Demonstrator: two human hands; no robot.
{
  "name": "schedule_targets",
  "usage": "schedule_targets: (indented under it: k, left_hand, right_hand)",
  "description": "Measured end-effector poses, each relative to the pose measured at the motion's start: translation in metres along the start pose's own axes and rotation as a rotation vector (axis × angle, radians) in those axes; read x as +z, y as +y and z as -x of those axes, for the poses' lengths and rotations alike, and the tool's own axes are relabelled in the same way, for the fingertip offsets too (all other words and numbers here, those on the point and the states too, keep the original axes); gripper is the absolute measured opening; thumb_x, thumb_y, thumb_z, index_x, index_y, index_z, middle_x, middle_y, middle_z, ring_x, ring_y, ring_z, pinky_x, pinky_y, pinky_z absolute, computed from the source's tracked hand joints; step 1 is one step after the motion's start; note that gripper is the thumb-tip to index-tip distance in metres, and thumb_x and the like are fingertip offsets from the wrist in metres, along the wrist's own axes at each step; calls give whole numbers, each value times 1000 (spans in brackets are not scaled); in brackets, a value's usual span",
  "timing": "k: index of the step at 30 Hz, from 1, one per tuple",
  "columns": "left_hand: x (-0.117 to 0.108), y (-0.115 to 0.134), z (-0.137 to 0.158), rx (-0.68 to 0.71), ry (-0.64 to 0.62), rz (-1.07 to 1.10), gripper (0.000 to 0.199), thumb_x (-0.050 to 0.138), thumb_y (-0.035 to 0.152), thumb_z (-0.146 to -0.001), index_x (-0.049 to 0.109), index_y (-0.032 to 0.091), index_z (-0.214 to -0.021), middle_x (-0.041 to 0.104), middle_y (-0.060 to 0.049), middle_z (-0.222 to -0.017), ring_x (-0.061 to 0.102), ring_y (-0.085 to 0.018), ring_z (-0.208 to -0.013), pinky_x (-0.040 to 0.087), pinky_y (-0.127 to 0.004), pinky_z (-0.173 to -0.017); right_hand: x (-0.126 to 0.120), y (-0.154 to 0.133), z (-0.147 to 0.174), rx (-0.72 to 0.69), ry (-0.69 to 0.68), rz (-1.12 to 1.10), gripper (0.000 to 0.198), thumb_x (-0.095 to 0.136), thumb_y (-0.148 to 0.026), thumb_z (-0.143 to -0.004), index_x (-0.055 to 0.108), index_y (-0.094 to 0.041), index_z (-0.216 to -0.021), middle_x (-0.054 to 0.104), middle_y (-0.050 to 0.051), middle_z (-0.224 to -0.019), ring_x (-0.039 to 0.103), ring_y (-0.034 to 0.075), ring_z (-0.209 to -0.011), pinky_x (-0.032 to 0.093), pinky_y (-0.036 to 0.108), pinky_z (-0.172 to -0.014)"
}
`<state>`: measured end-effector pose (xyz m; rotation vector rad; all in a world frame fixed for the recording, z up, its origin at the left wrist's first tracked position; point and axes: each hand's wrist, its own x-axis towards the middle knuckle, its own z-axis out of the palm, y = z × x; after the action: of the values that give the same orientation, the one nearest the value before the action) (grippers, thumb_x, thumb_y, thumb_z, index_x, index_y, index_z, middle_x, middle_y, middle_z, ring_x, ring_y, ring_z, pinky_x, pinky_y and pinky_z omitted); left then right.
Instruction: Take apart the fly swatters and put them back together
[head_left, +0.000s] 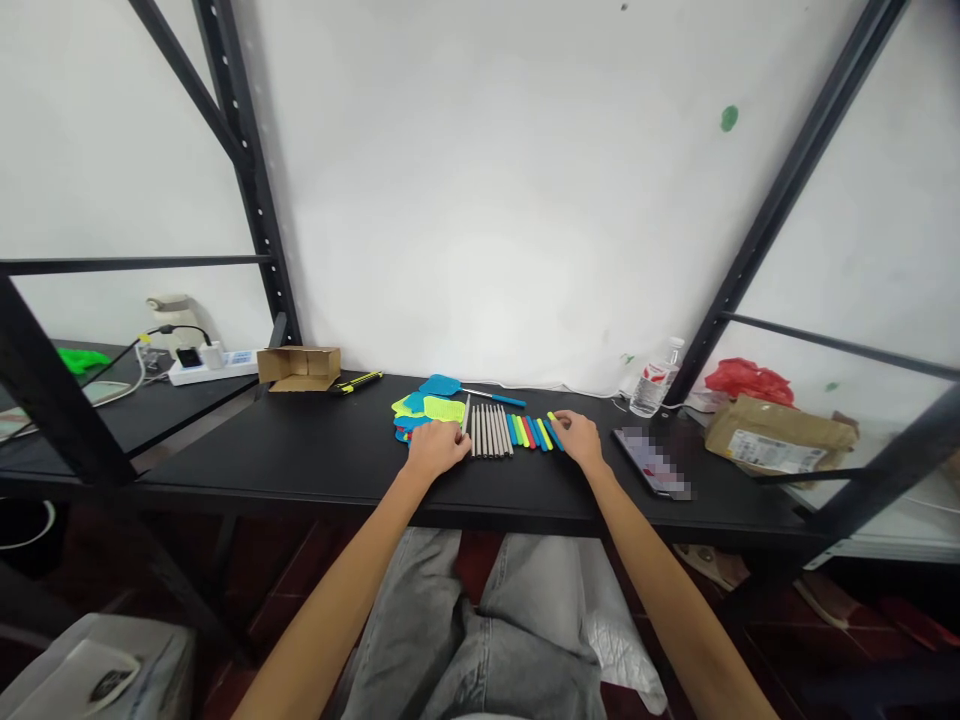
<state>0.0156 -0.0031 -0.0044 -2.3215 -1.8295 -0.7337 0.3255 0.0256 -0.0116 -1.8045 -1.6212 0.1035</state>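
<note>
- resting low over the black desk (300,455) in the head view, the left hand (437,448) is at the left end of a row of silver metal rods (492,432), its fingers bent and drawn close together against the leftmost rod, which leans slightly; whether they grip it or only touch it, i cannot tell.
- the right hand (579,437) is at the right end of a row of short coloured handle sleeves (529,432), with thumb and forefinger narrowly spaced at the outermost yellow and blue pieces; whether these are pinched, i cannot tell.
- the rods lie side by side between the two hands, pointing from near to far, and the sleeves, in blue, green, yellow and red, continue the line just to their right.
- left of the rods and just beyond the left hand, blue and yellow-green fly swatter heads (444,409) overlap in a pile, with a little red showing.
- on the far side of the rows lies a fly swatter (480,394) with a blue head on the left, a thin metal shaft and a blue grip on the right.
- farther left, near the wall, are a yellow and black utility knife (360,383) and an open cardboard box (301,369).
- right of the right hand lies a smartphone (649,460), its screen pixelated; beyond it stands a clear water bottle (652,384), upright.
- at the far right sits a brown parcel (780,435) with a white label, a red plastic bag (750,381) behind it.
</note>
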Motion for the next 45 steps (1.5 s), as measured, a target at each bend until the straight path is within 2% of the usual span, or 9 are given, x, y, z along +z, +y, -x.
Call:
schedule_targets:
  k: [6,9,16,20,23,27,33,39,45]
  left_hand:
    - [2,-10,-4,-83,211,353,34,49,46,-92,67,20,-77,70,-5,-72,63,-20,-70,33,-27,-62]
    - [2,-15,-6,-48,270,597,32,49,48,-93,66,20,-94,68,-2,-69,60,-17,-62,36,-26,-61]
    - [10,-23,-14,-20,312,1079,53,58,42,-89,50,18,-137,69,-3,-84,57,-12,-59,42,-24,-54]
    - [18,-17,-28,-137,304,1415,64,68,39,-80,48,21,-139,65,-4,-98,66,-13,-68,52,-25,-61]
    - [20,-1,-37,-209,330,1575,55,75,41,-74,61,18,-122,67,-6,-100,70,-17,-79,55,-29,-70]
    - [18,21,-39,-227,323,1645,46,81,44,-68,63,16,-101,73,-9,-96,70,-18,-77,53,-27,-66]
    - [14,30,-28,-223,187,1632,51,84,47,-63,56,17,-93,75,-9,-92,68,-14,-59,46,-22,-50]
    - [17,31,-25,-212,103,1574,51,85,48,-63,56,17,-91,72,-3,-75,65,-13,-51,43,-20,-44]
    - [18,30,-26,-252,164,1550,51,83,51,-64,56,17,-90,69,-1,-68,64,-14,-51,44,-21,-44]
  right_hand:
    - [4,-2,2,-140,210,-115,36,47,-35,-92,70,-22,-117,75,8,-106,68,27,-98,50,35,-85]
    - [10,-3,2,-222,243,-144,38,46,-37,-92,69,-21,-119,74,8,-107,69,25,-92,51,35,-83]
    - [18,5,-4,-134,215,-196,35,49,-36,-90,71,-22,-112,76,8,-99,70,25,-84,51,37,-83]
    - [16,1,-2,-177,243,-267,37,45,-38,-92,70,-20,-114,76,8,-97,71,26,-86,51,37,-83]
    - [14,-10,5,-271,260,-311,40,39,-39,-97,69,-20,-115,75,8,-95,71,25,-87,51,35,-82]
    - [18,-33,20,-457,223,-314,37,51,-43,-94,66,-20,-119,72,8,-98,68,24,-93,50,35,-86]
    - [22,-58,39,-650,87,-294,31,56,-40,-95,64,-23,-119,70,6,-101,66,22,-92,50,33,-85]
    - [16,-61,47,-680,117,-263,23,50,-40,-99,65,-23,-103,69,7,-100,65,21,-93,48,31,-82]
    - [13,-61,49,-629,165,-279,26,47,-42,-100,65,-23,-102,69,7,-98,64,20,-86,48,30,-81]
